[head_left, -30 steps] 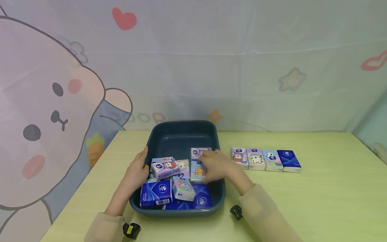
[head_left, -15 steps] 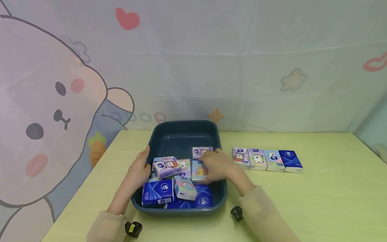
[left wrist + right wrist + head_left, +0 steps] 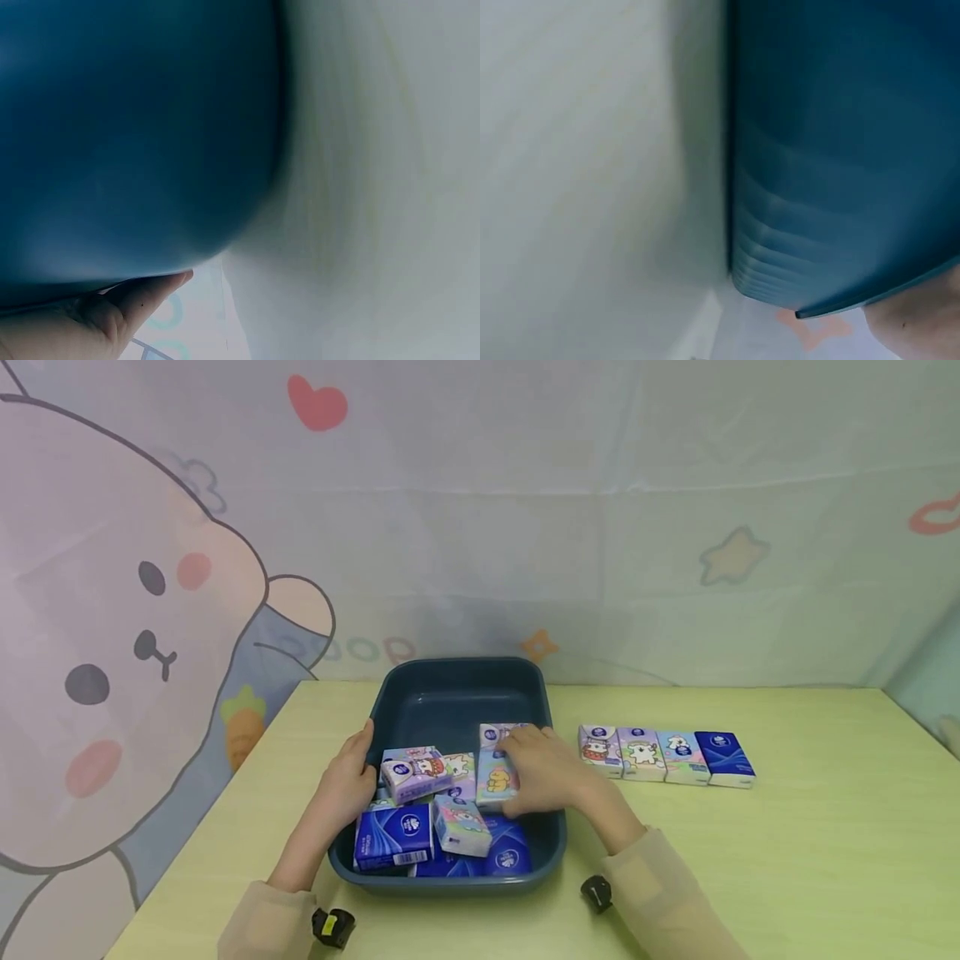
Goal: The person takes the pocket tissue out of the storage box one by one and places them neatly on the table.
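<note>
A dark blue plastic bin [image 3: 459, 670] holds a jumble of pocket tissue packs. My left hand [image 3: 347, 781] grips its left rim; the left wrist view shows a finger [image 3: 154, 296] against the outer wall. My right hand [image 3: 551, 770] reaches over the right rim and holds a light blue tissue pack with a yellow animal [image 3: 495, 781] between thumb and fingers. A purple tissue pack [image 3: 497, 734] lies behind that one, partly covered by the hand. Left of it are another purple pack [image 3: 412, 777], a blue pack [image 3: 395, 835] and a pastel pack [image 3: 462, 827].
Right of the bin, several tissue packs stand side by side in a row on the pale wooden table [image 3: 825, 860], ending in a dark blue pack [image 3: 723, 758]. A printed cloth [image 3: 622, 527] hangs behind the table.
The light blue pack has risen slightly with my right hand and covers more of the purple pack behind it. My left hand stays on the rim. The head view has shifted slightly.
</note>
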A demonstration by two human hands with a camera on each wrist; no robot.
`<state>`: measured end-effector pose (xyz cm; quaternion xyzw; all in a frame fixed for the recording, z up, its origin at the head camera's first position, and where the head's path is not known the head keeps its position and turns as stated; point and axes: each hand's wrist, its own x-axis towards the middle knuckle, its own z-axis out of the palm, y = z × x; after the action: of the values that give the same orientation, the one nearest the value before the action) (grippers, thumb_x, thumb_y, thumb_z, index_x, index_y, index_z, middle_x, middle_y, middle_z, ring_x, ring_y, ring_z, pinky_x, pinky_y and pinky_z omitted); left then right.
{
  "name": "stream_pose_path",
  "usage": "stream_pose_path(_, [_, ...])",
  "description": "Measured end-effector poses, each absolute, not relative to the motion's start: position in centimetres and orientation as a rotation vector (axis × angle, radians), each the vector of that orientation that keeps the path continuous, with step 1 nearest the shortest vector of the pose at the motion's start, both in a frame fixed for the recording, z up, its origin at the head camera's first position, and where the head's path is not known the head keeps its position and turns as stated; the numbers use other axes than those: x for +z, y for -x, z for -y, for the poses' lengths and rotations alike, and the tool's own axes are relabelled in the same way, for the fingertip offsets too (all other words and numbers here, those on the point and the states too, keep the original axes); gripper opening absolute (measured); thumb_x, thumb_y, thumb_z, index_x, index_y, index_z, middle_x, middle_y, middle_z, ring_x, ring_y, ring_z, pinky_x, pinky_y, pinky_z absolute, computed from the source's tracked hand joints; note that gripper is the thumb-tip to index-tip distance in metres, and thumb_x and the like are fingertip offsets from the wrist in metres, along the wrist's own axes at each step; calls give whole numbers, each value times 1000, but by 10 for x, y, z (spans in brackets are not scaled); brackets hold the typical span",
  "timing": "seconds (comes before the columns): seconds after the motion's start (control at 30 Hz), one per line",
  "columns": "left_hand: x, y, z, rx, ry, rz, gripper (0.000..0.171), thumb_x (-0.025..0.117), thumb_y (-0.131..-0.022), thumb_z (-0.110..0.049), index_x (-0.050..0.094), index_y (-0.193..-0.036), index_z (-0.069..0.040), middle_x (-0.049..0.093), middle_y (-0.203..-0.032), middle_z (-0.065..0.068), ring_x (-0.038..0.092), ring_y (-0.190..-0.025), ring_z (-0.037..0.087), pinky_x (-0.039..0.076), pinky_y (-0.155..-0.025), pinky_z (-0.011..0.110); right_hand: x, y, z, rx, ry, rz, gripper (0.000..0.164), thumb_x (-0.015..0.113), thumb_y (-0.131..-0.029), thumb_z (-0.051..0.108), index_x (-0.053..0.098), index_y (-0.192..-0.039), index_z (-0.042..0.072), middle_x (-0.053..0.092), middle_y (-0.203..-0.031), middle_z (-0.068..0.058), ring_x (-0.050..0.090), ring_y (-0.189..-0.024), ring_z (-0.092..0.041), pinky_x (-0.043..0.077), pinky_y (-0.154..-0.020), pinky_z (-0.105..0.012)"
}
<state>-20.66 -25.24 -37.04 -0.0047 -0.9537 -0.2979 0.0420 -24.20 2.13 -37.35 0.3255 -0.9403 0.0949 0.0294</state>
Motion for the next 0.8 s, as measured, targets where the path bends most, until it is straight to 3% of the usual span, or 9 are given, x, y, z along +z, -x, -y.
stream_pose_path(0.1, [-370, 207, 251, -910, 16, 2919, 59, 34, -91, -5, 11, -146, -4, 19, -150, 22, 21, -138, 41, 23, -109, 54, -368, 239, -25, 367, -1019, 2896, 78, 69, -61, 51, 51, -125, 10, 54, -125, -7, 46, -116, -21, 39, -100, -39])
stream_pose_path(0.27, [-370, 208, 251, -900, 15, 2917, 59, 34, -91, -5, 12, -146, -4, 20, -150, 21, 22, -137, 41, 25, -108, 54, -352, 232, -32, 494, -1054, 2852, 76, 72, -62, 48, 51, -123, 6, 53, -110, -3, 44, -95, -16, 44, -82, -30])
stream_pose_path(0.37, [-370, 207, 251, -900, 10, 2918, 60, 34, -91, -5, 12, -146, -4, 19, -150, 21, 22, -137, 41, 25, -108, 54, -343, 226, -37, 519, -1052, 2846, 76, 72, -62, 47, 51, -124, 7, 51, -107, 0, 42, -92, -13, 43, -77, -25])
stream_pose_path(0.8, [-369, 205, 251, -903, 18, 2916, 60, 35, -91, -4, 12, -146, -3, 20, -150, 22, 22, -137, 42, 26, -107, 55, -317, 203, -74, 472, -909, 2822, 77, 74, -60, 43, 50, -124, 7, 50, -113, -2, 46, -92, -13, 44, -77, -25])
